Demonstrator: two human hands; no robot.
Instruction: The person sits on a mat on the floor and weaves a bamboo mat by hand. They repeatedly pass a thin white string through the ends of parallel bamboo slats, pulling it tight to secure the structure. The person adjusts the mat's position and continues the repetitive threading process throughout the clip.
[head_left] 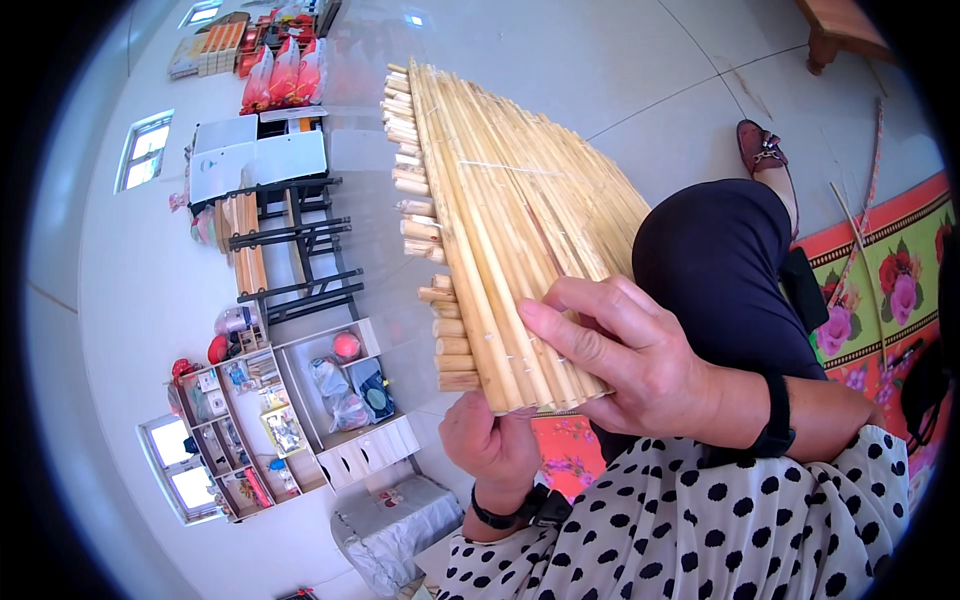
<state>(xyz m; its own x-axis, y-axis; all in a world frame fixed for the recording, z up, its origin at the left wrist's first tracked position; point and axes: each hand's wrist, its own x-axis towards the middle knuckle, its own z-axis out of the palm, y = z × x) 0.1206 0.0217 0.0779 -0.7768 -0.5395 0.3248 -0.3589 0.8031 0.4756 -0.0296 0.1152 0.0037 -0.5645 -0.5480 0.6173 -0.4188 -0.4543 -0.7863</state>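
A panel of pale straw-coloured reed stalks (510, 200) slants across the middle of the head view, with short round stalk ends lining its left edge. My right hand (630, 350) grips its near end from above, fingers bent over the stalks and the thumb out of sight. My left hand (487, 440) is closed at the lower corner of the same panel, its fingertips partly hidden by the edge. Thin white lines cross the stalks.
My bent leg (720, 270) lies right of the panel, beside a flowered mat (885, 290) with loose thin strips. A wooden furniture leg (820, 50) stands at top right. Shelving (230, 440), folded black frames (290, 290) and red bags (285, 75) line the wall at left.
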